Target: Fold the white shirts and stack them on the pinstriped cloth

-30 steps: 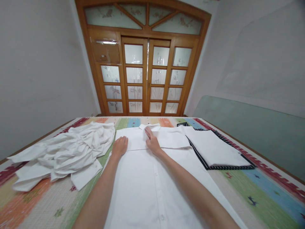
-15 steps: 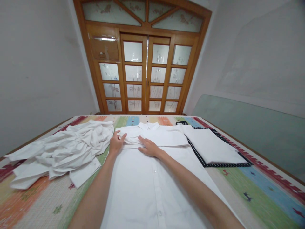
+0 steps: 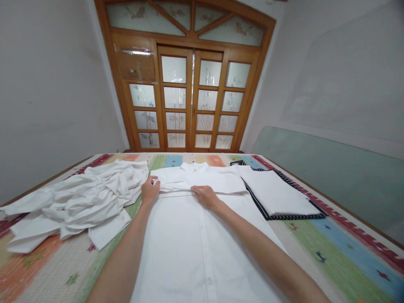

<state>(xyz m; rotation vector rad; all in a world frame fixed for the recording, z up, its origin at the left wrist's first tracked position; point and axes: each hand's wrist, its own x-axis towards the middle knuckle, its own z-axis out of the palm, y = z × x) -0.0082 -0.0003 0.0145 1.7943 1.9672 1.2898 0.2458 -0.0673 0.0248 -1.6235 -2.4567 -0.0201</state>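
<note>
A white button-up shirt lies front up and flat, its collar at the far end. Its sleeves are laid across the chest in a band. My left hand is closed at the band's left end, thumb and fingers pinching the sleeve cloth. At the middle of the chest, my right hand has its fingers together on the lower edge of the sleeve, gripping it. Some fingertips of both hands are hidden by the hands themselves.
Crumpled white shirts are heaped at the left. A folded white garment rests on black-and-white striped cloth at the right. A colourful patterned cover lies beneath everything. Beyond are wooden doors with glass panes.
My right hand has moved slightly right along the sleeve, and its spread fingers have closed on the edge. My left hand's fingers have drawn together at the sleeve's left end.
</note>
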